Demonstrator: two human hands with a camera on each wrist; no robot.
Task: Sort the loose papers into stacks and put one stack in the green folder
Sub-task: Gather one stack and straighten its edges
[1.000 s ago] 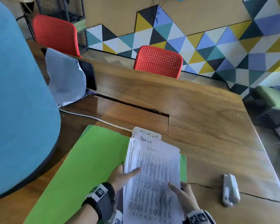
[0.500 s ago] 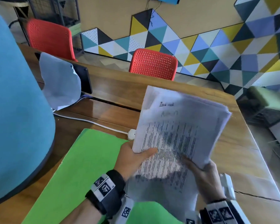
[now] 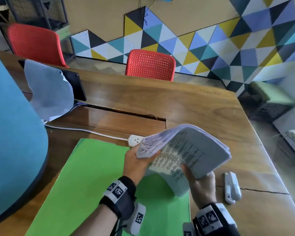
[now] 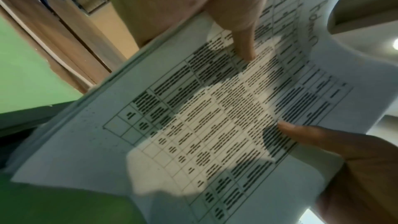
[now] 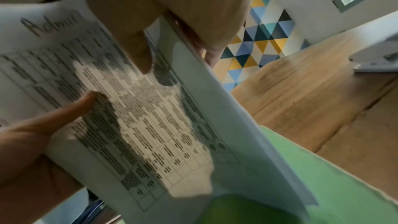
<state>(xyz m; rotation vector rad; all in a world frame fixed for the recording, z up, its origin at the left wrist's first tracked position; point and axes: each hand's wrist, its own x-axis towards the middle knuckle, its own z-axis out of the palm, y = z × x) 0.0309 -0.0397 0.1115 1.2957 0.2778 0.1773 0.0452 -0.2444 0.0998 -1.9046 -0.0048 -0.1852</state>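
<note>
Both hands clamp the paper stack (image 3: 191,150) (bent, printed side up): left hand (image 3: 134,165) at 9 o'clock, right hand (image 3: 203,186) at 5, above the green folder (image 3: 85,181).

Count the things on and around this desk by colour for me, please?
Red: 2, chair and chair
Green: 1, folder
White: 3, paper stack, stapler, power strip
Total: 6

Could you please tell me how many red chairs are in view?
2: one red chair behind the table's far edge, another at far left. Others may be hidden.
</note>
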